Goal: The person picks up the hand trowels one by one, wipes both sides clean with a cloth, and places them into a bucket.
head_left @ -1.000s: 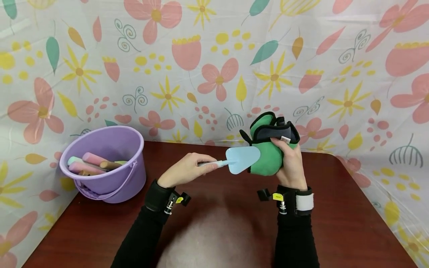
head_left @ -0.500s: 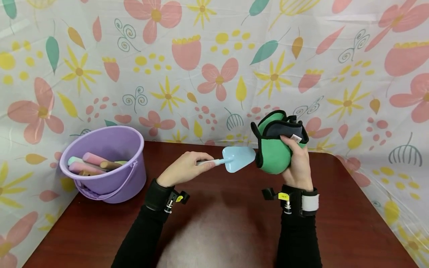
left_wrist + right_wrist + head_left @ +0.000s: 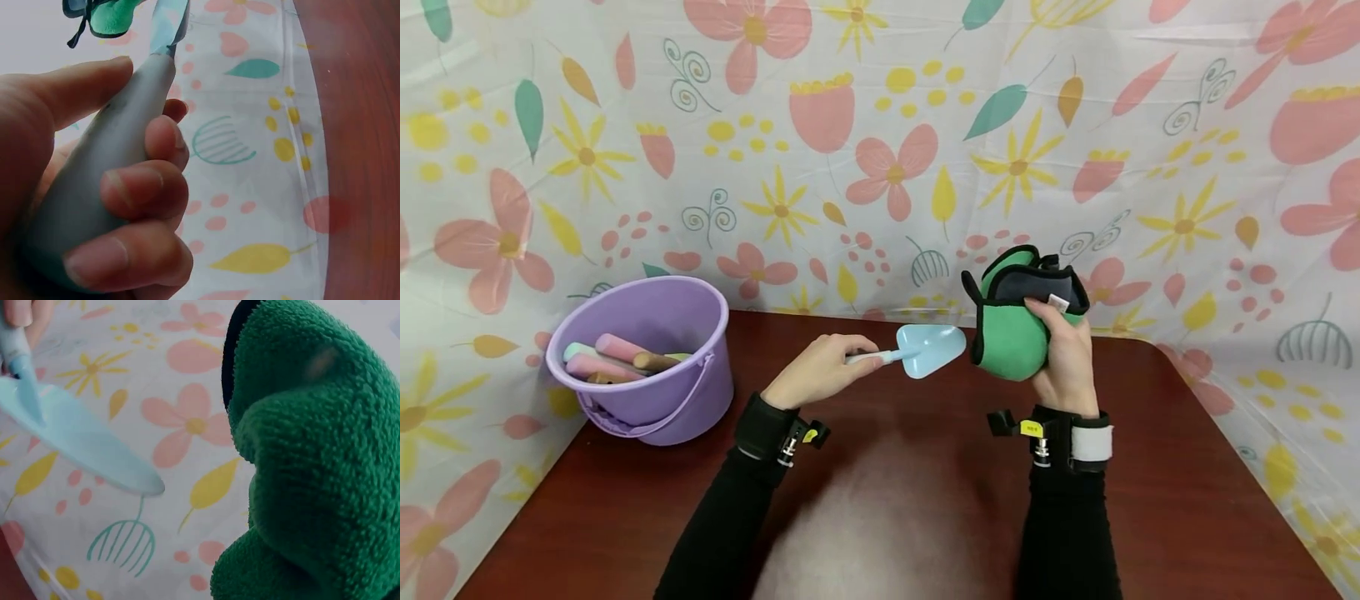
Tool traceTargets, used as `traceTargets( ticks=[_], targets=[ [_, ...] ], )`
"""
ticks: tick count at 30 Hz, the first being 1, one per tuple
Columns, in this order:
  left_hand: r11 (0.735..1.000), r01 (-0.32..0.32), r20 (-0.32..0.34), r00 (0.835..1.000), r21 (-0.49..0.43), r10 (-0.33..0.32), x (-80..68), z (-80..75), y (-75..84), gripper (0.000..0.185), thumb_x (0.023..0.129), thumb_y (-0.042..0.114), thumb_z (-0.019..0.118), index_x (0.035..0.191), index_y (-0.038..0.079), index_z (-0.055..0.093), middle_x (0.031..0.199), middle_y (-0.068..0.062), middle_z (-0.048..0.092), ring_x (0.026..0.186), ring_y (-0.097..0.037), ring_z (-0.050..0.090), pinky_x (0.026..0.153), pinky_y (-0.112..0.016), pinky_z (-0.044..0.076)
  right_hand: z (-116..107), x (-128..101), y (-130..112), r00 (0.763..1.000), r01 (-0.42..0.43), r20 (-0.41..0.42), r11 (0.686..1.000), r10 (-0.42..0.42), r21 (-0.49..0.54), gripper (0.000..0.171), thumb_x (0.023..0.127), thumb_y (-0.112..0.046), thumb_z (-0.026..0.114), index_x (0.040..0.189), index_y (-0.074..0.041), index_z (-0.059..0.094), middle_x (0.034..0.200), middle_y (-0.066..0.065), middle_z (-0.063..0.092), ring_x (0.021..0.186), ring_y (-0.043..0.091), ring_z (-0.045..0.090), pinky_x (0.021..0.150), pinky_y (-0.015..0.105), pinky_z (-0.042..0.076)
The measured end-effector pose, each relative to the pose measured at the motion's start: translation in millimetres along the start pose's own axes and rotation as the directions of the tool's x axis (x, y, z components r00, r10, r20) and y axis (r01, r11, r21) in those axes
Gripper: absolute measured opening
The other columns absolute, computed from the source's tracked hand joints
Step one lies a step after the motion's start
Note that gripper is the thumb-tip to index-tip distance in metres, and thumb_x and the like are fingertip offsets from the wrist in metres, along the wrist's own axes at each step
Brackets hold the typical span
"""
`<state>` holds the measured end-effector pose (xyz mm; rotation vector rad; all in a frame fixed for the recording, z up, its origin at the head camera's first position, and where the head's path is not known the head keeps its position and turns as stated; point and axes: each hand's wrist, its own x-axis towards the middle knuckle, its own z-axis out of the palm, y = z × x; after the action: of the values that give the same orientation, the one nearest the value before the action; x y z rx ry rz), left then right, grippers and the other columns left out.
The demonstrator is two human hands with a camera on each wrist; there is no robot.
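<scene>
My left hand (image 3: 822,369) grips a small garden trowel (image 3: 929,350) by its pale handle (image 3: 115,150), fingers curled round it in the left wrist view. The light blue blade points right, held above the table. In my right hand (image 3: 1063,357) is a bundled green fabric piece (image 3: 1011,342) with black edging, a dark grey panel and a small white tag; its exact kind is unclear. My thumb presses on its front. A narrow gap separates the blade tip from the fabric. In the right wrist view, the green fabric (image 3: 319,456) has a fuzzy texture and hides most of my fingers.
A purple bucket (image 3: 711,392) stands at the left of the dark red-brown table (image 3: 880,517). Inside it lie several pink, mint and tan rod-shaped handles (image 3: 625,348). A floral cloth (image 3: 880,108) hangs behind and along both sides of the table.
The green fabric in my right hand moved right, away from the trowel blade it had overlapped in view. The trowel shifted slightly left, then stayed nearly still. The head view tilted a little.
</scene>
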<state>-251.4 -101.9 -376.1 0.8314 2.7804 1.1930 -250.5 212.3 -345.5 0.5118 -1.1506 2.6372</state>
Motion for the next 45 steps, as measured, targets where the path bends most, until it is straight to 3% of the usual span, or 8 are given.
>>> traceTargets(
  ticks=[4,7,14,17,22,35,39,45],
  targets=[
    [0.999,0.029,-0.019,0.999,0.029,-0.028,-1.8,-7.9,-4.7,0.024,0.098,0.038,0.061,0.107,0.019,0.071,0.083,0.006,0.064,0.069,-0.014,0.053,0.066,-0.032,0.045,-2,0,0,0.999,-0.024,-0.048,0.979,0.015,-0.202,0.04,0.095,0.004,0.059,0.134,0.001,0.049,0.125,0.011,0.054,0.105,0.02,0.059,0.098,0.035,0.044],
    [0.996,0.051,-0.033,0.998,0.074,-0.049,-7.9,-19.3,-5.3,0.023,0.097,0.038,0.062,0.104,0.019,0.071,0.082,0.006,0.064,0.069,-0.014,0.054,0.066,-0.033,0.045,-8,-6,-2,0.998,-0.048,-0.058,0.897,0.025,-0.439,0.047,0.093,-0.004,0.066,0.137,-0.005,0.05,0.128,0.009,0.054,0.103,0.019,0.06,0.09,0.029,0.048],
    [0.968,0.07,-0.051,0.997,0.241,-0.06,-24.0,-57.4,-3.4,0.024,0.097,0.04,0.06,0.1,0.019,0.071,0.079,0.007,0.063,0.065,-0.014,0.053,0.064,-0.033,0.045,-35,-19,-8,0.996,-0.07,-0.03,0.552,0.081,-0.831,0.049,0.093,-0.022,0.07,0.137,-0.014,0.051,0.118,0.004,0.058,0.093,0.017,0.06,0.075,0.025,0.05],
    [0.945,0.073,-0.057,0.997,0.319,-0.058,-28.6,-80.2,1.5,0.024,0.098,0.04,0.059,0.101,0.019,0.071,0.078,0.007,0.062,0.064,-0.014,0.053,0.064,-0.034,0.044,-45,-19,-11,0.994,-0.047,-0.003,0.391,0.114,-0.919,0.051,0.094,-0.029,0.068,0.14,-0.016,0.049,0.124,0.004,0.056,0.097,0.014,0.058,0.078,0.025,0.048],
    [0.904,0.1,-0.06,0.995,0.415,-0.082,-42.0,-114.0,1.9,0.026,0.099,0.04,0.056,0.098,0.017,0.069,0.072,0.004,0.057,0.062,-0.015,0.05,0.062,-0.035,0.041,-63,-23,-12,0.986,-0.007,0.026,0.194,0.166,-0.981,0.052,0.096,-0.032,0.065,0.141,-0.012,0.048,0.128,0.012,0.056,0.099,0.016,0.055,0.08,0.033,0.046],
    [0.856,0.195,-0.089,0.981,0.48,-0.173,-103.6,-193.3,-27.7,0.032,0.1,0.039,0.055,0.104,0.011,0.069,0.087,-0.002,0.066,0.075,-0.019,0.058,0.071,-0.04,0.044,-91,-33,-2,0.978,-0.012,-0.002,0.047,0.209,-0.999,0.052,0.094,-0.03,0.067,0.133,-0.001,0.049,0.119,0.026,0.059,0.101,0.04,0.058,0.078,0.051,0.046],
    [0.859,0.22,-0.094,0.975,0.462,-0.199,-119.7,-209.3,-37.2,0.035,0.101,0.037,0.054,0.109,0.007,0.069,0.101,-0.008,0.069,0.088,-0.024,0.063,0.077,-0.045,0.046,-96,-37,0,0.978,-0.01,-0.005,0.022,0.21,-1.0,0.052,0.094,-0.029,0.068,0.133,0.0,0.049,0.119,0.027,0.059,0.1,0.042,0.059,0.075,0.052,0.046],
    [0.823,0.305,-0.097,0.95,0.479,-0.296,-133.2,-222.5,-49.4,0.036,0.101,0.037,0.054,0.108,0.004,0.069,0.087,-0.005,0.065,0.075,-0.019,0.056,0.068,-0.038,0.043,-101,-40,10,0.976,0.027,0.026,-0.001,0.218,-1.0,0.05,0.092,-0.023,0.07,0.13,0.002,0.05,0.117,0.03,0.058,0.099,0.045,0.059,0.075,0.056,0.048]
  ],
)
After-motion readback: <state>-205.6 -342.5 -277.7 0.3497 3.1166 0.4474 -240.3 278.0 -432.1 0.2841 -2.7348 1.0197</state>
